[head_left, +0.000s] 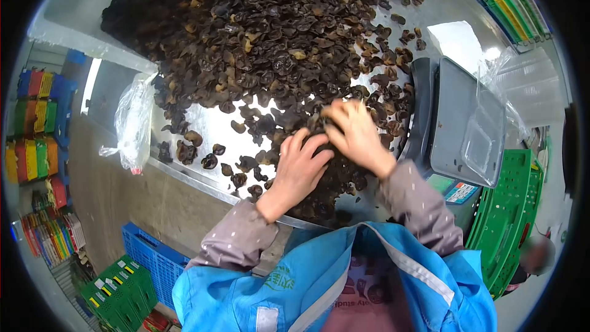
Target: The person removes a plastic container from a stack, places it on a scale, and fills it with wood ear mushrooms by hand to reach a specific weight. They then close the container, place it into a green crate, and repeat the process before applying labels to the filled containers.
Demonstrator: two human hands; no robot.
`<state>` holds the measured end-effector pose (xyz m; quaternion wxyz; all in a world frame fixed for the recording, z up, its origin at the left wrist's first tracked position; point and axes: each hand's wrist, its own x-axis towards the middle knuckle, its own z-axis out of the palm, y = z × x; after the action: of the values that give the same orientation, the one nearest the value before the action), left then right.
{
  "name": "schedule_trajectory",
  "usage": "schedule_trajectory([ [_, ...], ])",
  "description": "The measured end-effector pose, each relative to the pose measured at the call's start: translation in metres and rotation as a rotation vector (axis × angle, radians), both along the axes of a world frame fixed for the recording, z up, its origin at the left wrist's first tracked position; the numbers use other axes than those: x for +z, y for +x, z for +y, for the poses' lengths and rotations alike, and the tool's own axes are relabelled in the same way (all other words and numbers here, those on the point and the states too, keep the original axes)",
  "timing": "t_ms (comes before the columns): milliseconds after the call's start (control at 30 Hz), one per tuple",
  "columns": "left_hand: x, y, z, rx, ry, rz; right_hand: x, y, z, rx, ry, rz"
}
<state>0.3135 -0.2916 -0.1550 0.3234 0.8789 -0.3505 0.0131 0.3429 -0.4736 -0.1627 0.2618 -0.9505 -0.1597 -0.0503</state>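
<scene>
A large heap of dark brown wood ear mushrooms (pixel 264 43) covers much of the metal table, thinning into loose pieces towards me. My left hand (pixel 298 172) is at the heap's near edge, fingers curled and fingertips pressed in at a dark wood ear mushroom. Close beside it on the right, my right hand (pixel 356 132) bends its fingers down onto the same spot, slightly blurred. The two hands nearly touch, and the pieces under their fingertips are partly hidden. More mushrooms lie below my wrists, near the table's front edge.
A grey scale (pixel 461 123) with a clear plastic tray (pixel 482 147) stands right of my hands. A clear plastic bag (pixel 135 120) hangs at the left table edge. Green crates (pixel 504 209) stand right; a blue crate (pixel 157 258) stands lower left. Another person (pixel 534 258) is at far right.
</scene>
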Motion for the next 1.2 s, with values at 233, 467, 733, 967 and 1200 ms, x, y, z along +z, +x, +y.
schedule_trajectory([
  [233,0.02,-0.02,0.032,0.2,-0.035,0.174,0.052,-0.091,-0.02,0.005,-0.017,0.175],
  [467,0.017,0.006,0.029,0.282,0.194,0.535,0.019,-0.124,-0.043,-0.382,0.103,0.6],
  [733,-0.003,0.017,-0.01,0.129,-0.085,0.535,0.006,-0.061,0.017,-0.198,0.557,0.444],
  [967,0.049,0.003,-0.031,0.131,-0.19,0.48,0.043,-0.073,0.011,-0.223,0.56,0.157],
  [1200,0.117,0.007,-0.13,-0.101,-0.336,0.302,0.122,-0.091,-0.077,-0.341,0.516,-0.117],
])
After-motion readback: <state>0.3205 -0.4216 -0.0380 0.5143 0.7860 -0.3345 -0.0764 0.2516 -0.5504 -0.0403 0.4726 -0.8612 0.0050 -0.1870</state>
